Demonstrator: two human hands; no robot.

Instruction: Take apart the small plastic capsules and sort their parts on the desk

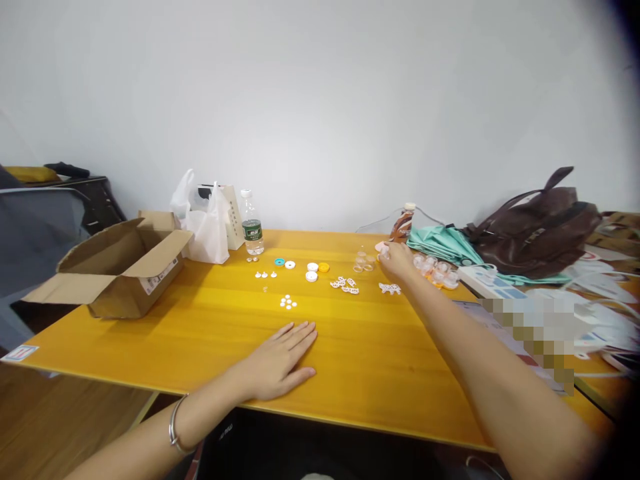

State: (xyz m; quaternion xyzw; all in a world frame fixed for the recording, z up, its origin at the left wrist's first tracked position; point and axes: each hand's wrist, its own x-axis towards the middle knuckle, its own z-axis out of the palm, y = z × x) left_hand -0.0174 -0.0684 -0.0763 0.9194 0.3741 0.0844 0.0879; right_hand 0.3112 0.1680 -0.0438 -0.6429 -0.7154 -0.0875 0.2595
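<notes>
My left hand (280, 363) lies flat on the wooden table, fingers stretched out and holding nothing. My right hand (396, 261) reaches to the far right part of the table, its fingers curled down at a small pale pink and clear item (382, 247); what they grip is mostly hidden. Just left of it are clear round cups or rings (364, 261). Nearer me are white pierced plastic pieces (345, 285) and a similar white group (389, 289). White discs (312, 275), an orange disc (324, 267), a blue disc (279, 262) and several small white dots (289, 303) lie further left.
An open cardboard box (135, 267) stands at left, near a white plastic bag (203, 223) and a water bottle (253, 227). To the right are a brown drink bottle (403, 223), green cloth (440, 245), clear-domed pieces (436, 270) and a dark brown bag (540, 230).
</notes>
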